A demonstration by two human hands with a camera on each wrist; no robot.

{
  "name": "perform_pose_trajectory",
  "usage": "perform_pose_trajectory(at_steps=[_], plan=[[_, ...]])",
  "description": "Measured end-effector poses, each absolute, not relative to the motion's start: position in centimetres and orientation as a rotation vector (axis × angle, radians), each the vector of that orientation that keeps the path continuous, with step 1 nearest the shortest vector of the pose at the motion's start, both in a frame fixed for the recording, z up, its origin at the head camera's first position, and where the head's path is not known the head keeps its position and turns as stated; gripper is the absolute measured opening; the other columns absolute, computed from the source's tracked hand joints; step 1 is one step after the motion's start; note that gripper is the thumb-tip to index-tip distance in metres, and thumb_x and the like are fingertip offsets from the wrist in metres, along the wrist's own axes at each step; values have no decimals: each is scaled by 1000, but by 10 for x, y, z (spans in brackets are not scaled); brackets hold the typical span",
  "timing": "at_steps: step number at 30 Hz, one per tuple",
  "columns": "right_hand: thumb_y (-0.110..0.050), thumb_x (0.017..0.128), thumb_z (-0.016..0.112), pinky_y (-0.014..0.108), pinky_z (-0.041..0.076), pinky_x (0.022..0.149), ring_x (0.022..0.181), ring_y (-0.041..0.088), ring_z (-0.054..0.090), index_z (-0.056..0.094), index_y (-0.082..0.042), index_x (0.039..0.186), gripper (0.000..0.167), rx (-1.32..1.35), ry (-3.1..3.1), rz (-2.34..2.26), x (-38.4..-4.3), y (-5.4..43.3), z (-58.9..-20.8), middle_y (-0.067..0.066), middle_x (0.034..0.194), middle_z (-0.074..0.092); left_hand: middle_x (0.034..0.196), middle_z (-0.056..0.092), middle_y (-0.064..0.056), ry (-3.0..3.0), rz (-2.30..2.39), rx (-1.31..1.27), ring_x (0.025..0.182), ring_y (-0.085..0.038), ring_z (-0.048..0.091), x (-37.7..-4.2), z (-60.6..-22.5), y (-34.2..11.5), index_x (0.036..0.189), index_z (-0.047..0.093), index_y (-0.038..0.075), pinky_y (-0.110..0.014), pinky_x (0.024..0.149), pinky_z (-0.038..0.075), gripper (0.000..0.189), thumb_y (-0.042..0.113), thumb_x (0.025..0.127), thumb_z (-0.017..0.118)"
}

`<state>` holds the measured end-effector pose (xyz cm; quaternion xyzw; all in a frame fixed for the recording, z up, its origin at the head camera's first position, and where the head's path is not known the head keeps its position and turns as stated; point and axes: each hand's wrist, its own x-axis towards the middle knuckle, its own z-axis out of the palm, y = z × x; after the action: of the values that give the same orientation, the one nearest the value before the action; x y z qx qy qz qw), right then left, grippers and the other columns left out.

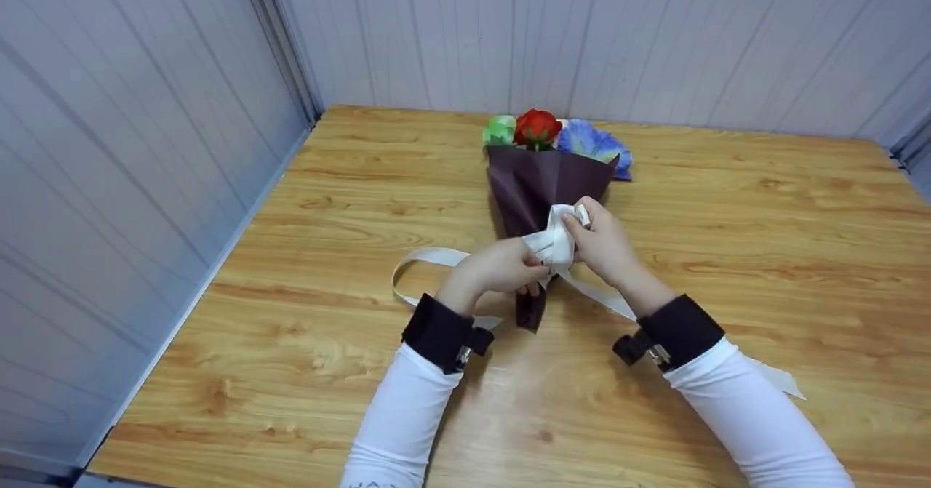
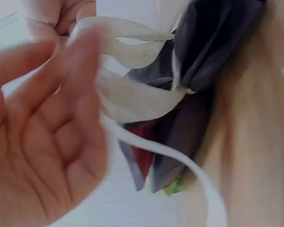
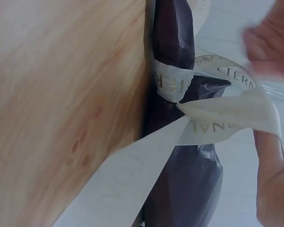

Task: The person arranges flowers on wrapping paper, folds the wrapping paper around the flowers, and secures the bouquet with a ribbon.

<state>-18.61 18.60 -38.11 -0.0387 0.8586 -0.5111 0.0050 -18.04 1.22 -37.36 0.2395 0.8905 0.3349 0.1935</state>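
A bouquet in dark maroon wrapping paper [image 1: 524,182] lies on the table, its narrow end toward me. White ribbon [image 1: 560,244] printed with gold letters goes round its gathered stem and rises in loops. My right hand [image 1: 609,246] pinches the upper loop between thumb and fingers. Lower and to the left, my left hand [image 1: 498,268] holds ribbon beside the knot with bent fingers, blurred in the left wrist view. The ribbon band [image 3: 172,81] sits snug round the paper in the right wrist view. Fingertips of the left hand are partly hidden.
Red [image 1: 538,129], green [image 1: 500,130] and blue [image 1: 590,142] flowers stick out at the bouquet's far end. One ribbon tail [image 1: 436,255] curls left; another [image 1: 600,297] runs under the right forearm. Panelled walls [image 1: 465,37] stand behind and left of the wooden table [image 1: 291,313].
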Motion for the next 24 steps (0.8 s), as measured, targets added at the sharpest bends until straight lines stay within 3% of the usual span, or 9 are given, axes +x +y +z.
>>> perform_pose_trajectory(at_steps=[2,7,10,17,21,24], plan=[[-15,100,46,30,55,56,66,10,56,39,-4,85,20,-122,2593,-1650,-186,186,-382,10,87,50,79,70,-9,2469,916,665,65,-12,58,-181,-377,12,89,72,0,-17,57,41,31,23,97,52],[-10,100,42,26,54,57,71,10,60,35,-6,81,21,-128,2320,-1870,-185,188,-384,9,91,49,62,50,6,2454,1124,641,56,-7,40,-184,-383,14,81,67,-1,-19,54,32,26,22,92,61],[-7,100,43,25,55,59,73,10,62,36,-8,78,23,-132,2243,-1973,-185,190,-384,7,90,51,57,47,11,2421,1276,646,53,-5,37,-187,-388,15,79,69,-3,-18,53,30,24,19,88,67],[-6,92,59,20,55,66,71,3,64,57,-6,68,24,-132,2410,-1947,-186,199,-386,-4,74,59,60,50,6,2441,1407,609,57,-5,41,-192,-391,9,77,67,-7,-17,56,33,26,16,89,65],[-13,87,68,15,50,63,65,-1,56,70,0,75,19,-93,2614,-1847,-186,207,-388,-14,62,59,64,52,6,2402,1521,486,62,-9,44,-194,-388,4,79,68,-5,-19,58,35,24,15,91,63],[-17,85,71,15,40,56,59,1,45,70,-3,71,20,-49,2739,-1803,-185,211,-389,-16,57,52,66,51,5,2338,1616,386,64,-10,44,-197,-387,2,74,64,2,-19,58,35,23,13,93,58]])
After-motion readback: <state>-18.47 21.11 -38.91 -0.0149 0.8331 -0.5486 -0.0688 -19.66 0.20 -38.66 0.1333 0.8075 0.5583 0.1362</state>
